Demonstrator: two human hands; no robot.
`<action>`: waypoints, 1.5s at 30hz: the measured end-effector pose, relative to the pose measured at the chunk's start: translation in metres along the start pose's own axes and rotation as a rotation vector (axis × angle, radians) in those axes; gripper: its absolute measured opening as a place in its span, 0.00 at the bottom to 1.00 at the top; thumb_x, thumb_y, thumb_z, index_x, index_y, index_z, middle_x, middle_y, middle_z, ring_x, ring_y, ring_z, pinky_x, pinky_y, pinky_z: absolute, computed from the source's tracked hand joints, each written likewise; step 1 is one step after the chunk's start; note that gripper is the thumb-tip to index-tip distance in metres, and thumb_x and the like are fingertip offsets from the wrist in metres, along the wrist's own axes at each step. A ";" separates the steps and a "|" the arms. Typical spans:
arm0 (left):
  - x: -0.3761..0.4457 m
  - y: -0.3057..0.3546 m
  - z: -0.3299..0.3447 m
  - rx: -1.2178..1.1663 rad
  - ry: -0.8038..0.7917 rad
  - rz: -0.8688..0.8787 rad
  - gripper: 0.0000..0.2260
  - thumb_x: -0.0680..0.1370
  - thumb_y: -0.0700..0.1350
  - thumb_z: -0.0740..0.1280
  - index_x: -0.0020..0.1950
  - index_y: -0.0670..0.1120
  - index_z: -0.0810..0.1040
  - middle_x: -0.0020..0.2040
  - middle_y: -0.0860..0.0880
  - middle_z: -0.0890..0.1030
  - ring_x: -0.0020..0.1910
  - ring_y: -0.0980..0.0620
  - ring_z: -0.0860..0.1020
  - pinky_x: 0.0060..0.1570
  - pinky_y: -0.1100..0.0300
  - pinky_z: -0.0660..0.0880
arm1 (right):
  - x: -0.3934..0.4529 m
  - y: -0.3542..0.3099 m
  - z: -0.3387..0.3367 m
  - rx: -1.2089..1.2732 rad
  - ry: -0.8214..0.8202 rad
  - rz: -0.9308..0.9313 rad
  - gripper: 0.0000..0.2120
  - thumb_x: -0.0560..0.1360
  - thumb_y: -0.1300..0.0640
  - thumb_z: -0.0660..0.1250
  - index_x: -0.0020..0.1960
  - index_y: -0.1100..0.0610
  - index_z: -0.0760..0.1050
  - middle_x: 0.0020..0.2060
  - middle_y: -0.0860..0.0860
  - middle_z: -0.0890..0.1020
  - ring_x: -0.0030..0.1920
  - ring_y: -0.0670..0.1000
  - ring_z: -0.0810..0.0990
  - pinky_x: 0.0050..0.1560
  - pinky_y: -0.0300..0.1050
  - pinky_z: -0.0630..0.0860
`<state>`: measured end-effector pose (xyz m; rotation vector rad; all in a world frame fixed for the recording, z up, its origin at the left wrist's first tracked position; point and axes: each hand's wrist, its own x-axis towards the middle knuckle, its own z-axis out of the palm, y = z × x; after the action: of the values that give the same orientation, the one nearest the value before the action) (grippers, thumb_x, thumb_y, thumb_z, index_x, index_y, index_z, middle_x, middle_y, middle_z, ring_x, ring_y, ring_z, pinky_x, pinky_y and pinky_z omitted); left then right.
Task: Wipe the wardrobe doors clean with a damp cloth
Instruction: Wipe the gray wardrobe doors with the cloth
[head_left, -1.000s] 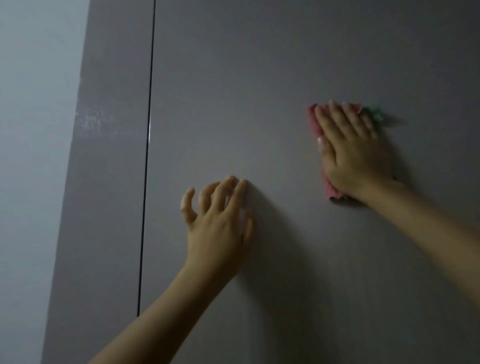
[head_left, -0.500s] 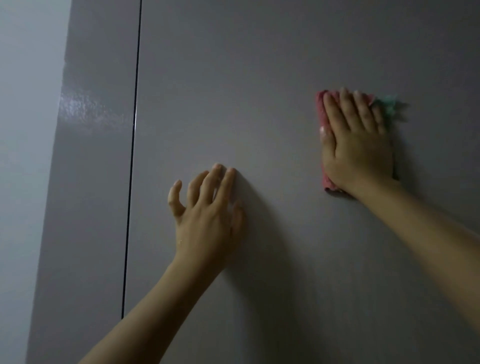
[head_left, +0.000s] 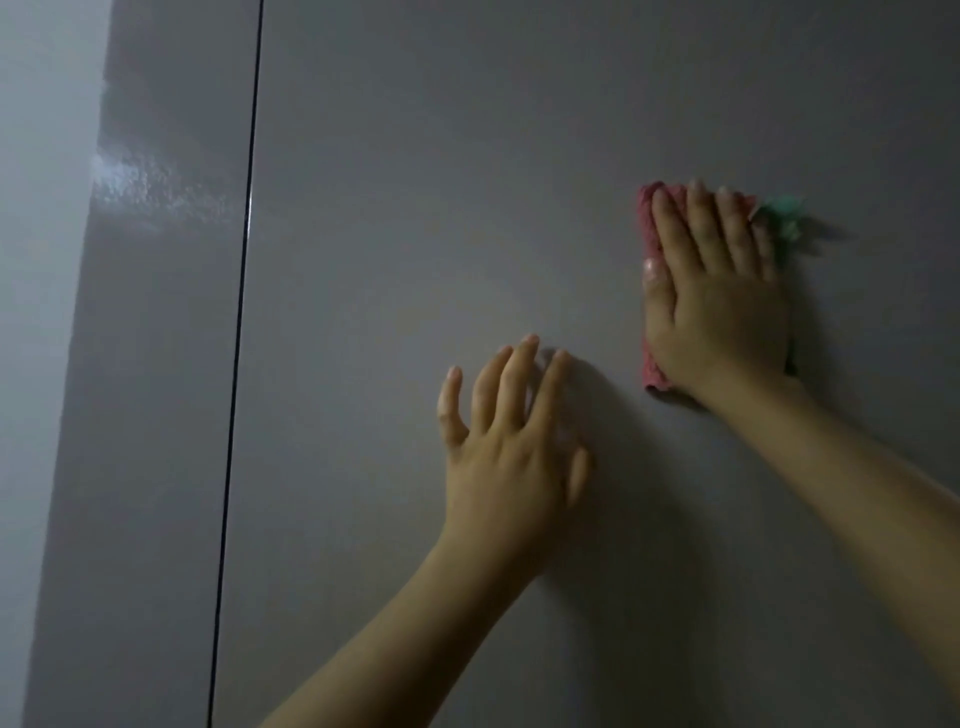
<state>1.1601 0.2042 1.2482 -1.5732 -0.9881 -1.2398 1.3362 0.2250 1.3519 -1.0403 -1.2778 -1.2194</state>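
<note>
A wide grey wardrobe door (head_left: 415, 208) fills most of the view. My right hand (head_left: 722, 301) lies flat with straight fingers on a folded pink cloth (head_left: 649, 228), pressing it against the door at the upper right. A green part of the cloth (head_left: 784, 213) sticks out past my fingertips. My left hand (head_left: 509, 447) rests on the same door lower down and to the left, fingers spread and fingertips touching the surface. It holds nothing.
A thin dark vertical gap (head_left: 239, 338) separates this door from a narrower grey panel (head_left: 156, 389) on the left, which has a glossy streaked patch (head_left: 150, 192). A pale wall (head_left: 36, 260) runs along the far left edge.
Both hands sit further right in the frame than half a second ago, and the door gap has also shifted right. The right hand with the cloth is closer to the left hand.
</note>
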 end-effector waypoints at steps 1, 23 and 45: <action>0.001 0.001 0.001 -0.010 0.000 0.000 0.26 0.74 0.55 0.54 0.70 0.46 0.70 0.69 0.43 0.71 0.70 0.45 0.62 0.69 0.42 0.51 | -0.011 -0.005 0.000 -0.002 0.000 -0.051 0.27 0.80 0.49 0.45 0.76 0.57 0.56 0.74 0.58 0.61 0.74 0.60 0.58 0.73 0.57 0.52; 0.006 0.011 0.014 -0.010 0.117 -0.044 0.25 0.74 0.55 0.57 0.65 0.42 0.75 0.64 0.40 0.75 0.65 0.41 0.65 0.66 0.43 0.57 | -0.029 0.056 -0.009 -0.037 0.021 0.090 0.26 0.80 0.50 0.45 0.76 0.57 0.57 0.74 0.59 0.63 0.74 0.62 0.60 0.74 0.56 0.53; 0.008 0.074 0.031 -0.065 0.043 0.123 0.28 0.73 0.55 0.56 0.69 0.44 0.72 0.70 0.41 0.71 0.70 0.40 0.61 0.69 0.40 0.52 | -0.076 0.146 -0.035 -0.098 -0.089 0.003 0.27 0.80 0.49 0.44 0.75 0.59 0.57 0.73 0.59 0.63 0.73 0.60 0.60 0.73 0.53 0.52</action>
<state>1.2396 0.2117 1.2405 -1.6258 -0.8191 -1.2254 1.4913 0.2105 1.2880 -1.1787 -1.2945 -1.2556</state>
